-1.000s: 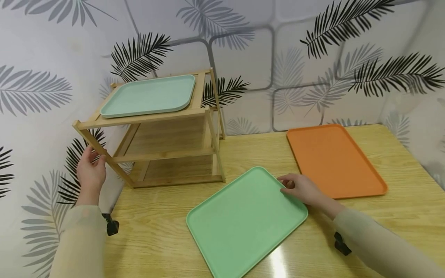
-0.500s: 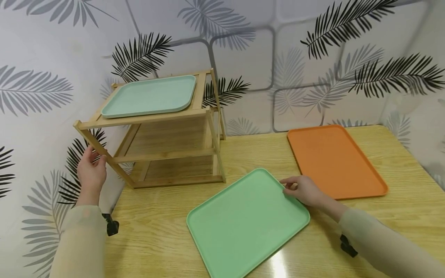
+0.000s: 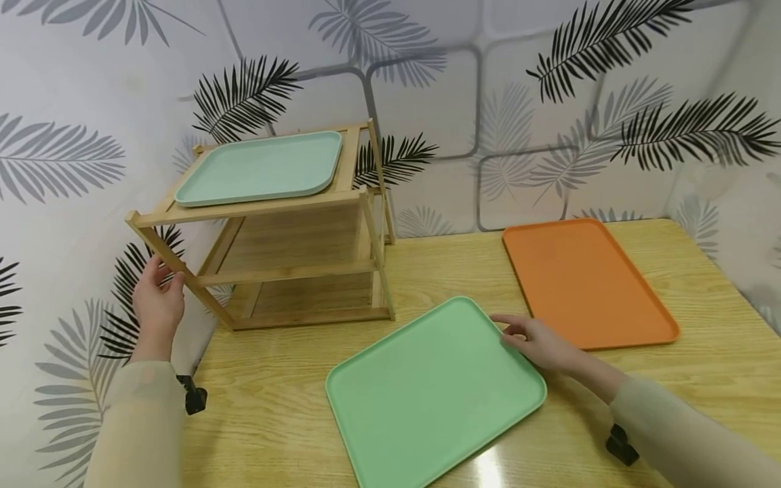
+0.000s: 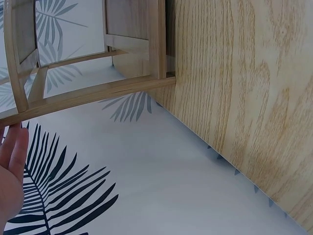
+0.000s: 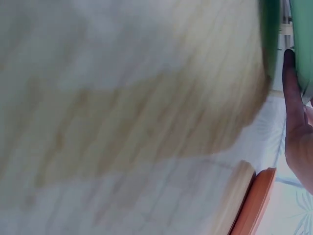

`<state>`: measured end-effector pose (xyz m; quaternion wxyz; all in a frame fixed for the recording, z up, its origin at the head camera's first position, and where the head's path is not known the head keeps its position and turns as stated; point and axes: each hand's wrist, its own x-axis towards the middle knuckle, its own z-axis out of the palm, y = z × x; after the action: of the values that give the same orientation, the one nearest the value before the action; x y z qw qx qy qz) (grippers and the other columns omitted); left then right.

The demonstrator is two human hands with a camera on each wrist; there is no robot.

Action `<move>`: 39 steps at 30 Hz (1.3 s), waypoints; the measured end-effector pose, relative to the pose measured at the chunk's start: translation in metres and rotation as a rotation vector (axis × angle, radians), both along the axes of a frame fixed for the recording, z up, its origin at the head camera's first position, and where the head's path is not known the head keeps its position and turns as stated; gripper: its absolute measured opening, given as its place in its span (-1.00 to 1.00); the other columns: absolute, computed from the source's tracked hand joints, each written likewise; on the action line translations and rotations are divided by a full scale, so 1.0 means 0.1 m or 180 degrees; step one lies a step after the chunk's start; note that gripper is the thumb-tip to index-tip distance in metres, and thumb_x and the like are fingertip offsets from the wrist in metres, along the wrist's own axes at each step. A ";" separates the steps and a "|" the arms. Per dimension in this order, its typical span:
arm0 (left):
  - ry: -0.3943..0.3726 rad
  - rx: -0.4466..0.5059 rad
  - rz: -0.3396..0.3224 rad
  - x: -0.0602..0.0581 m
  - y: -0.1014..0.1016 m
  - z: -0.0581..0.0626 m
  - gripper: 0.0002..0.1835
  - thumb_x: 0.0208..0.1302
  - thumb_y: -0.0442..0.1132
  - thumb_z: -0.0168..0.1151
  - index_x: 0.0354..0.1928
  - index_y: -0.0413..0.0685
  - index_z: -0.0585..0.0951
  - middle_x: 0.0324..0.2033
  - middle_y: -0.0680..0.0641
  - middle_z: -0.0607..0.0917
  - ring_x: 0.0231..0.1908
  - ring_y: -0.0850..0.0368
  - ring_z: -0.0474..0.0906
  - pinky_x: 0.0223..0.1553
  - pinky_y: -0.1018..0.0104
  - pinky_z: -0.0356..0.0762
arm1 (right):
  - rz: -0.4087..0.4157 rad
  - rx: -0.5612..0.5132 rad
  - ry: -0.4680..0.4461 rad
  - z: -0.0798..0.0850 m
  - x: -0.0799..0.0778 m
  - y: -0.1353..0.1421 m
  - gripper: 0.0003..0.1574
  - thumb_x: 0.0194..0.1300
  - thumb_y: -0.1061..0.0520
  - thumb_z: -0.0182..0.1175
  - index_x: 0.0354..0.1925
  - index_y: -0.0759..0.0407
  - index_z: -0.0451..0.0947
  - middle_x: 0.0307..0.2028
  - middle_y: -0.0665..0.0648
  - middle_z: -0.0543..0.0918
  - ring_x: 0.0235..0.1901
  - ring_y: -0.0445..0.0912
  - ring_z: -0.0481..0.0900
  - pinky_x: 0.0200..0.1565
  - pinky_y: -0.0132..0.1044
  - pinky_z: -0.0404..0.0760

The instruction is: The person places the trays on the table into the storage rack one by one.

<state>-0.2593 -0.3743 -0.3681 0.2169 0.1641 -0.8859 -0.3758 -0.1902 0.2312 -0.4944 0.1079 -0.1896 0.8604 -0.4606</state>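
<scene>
My left hand (image 3: 158, 301) holds the slanted front left leg of a three-tier wooden rack (image 3: 293, 272), its fingertips partly hidden behind the leg. In the left wrist view, the fingers (image 4: 18, 149) meet the rack's wooden bar (image 4: 98, 91). On the rack's top shelf lies a pale blue tray (image 3: 262, 169). My right hand (image 3: 539, 342) pinches the upper right edge of a green tray (image 3: 433, 393), which sits at an angle in front of the rack. The right wrist view has a finger (image 5: 292, 98) stretched along the underside of the green tray (image 5: 303, 39).
An orange tray (image 3: 588, 285) lies on the wood-grain table (image 3: 268, 400), behind and right of the right hand. The two lower rack shelves are bare. A leaf-patterned wall (image 3: 421, 108) closes off the back and left side.
The right hand has drifted slightly right and toward me, and the green tray has turned and shifted a little with it. The left hand and rack stay put.
</scene>
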 end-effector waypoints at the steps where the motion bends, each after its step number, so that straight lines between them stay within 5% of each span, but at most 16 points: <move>1: -0.0002 -0.0003 0.0002 0.00 0.00 0.00 -0.51 0.48 -0.25 -0.01 0.40 0.12 0.34 0.26 -0.14 0.48 0.17 -0.12 0.48 0.13 0.03 0.49 | 0.0024 -0.0053 -0.0062 0.01 0.02 0.00 -0.42 0.44 0.24 0.09 0.36 0.33 0.28 -0.13 0.22 0.63 -0.13 0.04 0.58 -0.25 -0.26 0.62; 12: -0.0023 -0.0003 0.0006 0.00 0.00 0.01 -0.51 0.48 -0.24 -0.01 0.41 0.14 0.33 0.27 -0.13 0.48 0.17 -0.10 0.48 0.12 0.02 0.50 | 0.0096 -0.0826 -0.0416 0.14 0.23 -0.01 -0.33 0.51 0.25 -0.03 0.47 0.34 0.03 -0.09 0.36 0.49 -0.20 0.01 0.56 -0.28 -0.20 0.68; 25: 0.0010 0.0031 -0.0025 0.00 0.00 0.01 -0.51 0.48 -0.27 -0.01 0.40 0.11 0.34 0.26 -0.15 0.48 0.17 -0.12 0.47 0.16 0.02 0.46 | -0.0431 -0.1483 -0.0395 0.31 0.53 -0.24 -0.34 0.49 0.30 -0.02 0.45 0.39 0.03 -0.17 0.32 0.47 -0.34 -0.10 0.61 -0.44 -0.15 0.71; 39: -0.0050 -0.0033 -0.0025 0.00 -0.01 0.02 -0.51 0.47 -0.26 0.00 0.40 0.11 0.34 0.25 -0.14 0.49 0.15 -0.11 0.50 0.06 0.12 0.57 | -0.0824 -0.1936 -0.0583 0.65 0.74 -0.63 -0.33 0.49 0.29 -0.03 0.47 0.30 0.04 -0.18 0.17 0.49 -0.33 -0.12 0.63 -0.40 -0.15 0.71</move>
<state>-0.2596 -0.3754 -0.3664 0.2093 0.1624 -0.8901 -0.3708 -0.1161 0.1681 -0.4299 0.0639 -0.0602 0.6873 -0.7211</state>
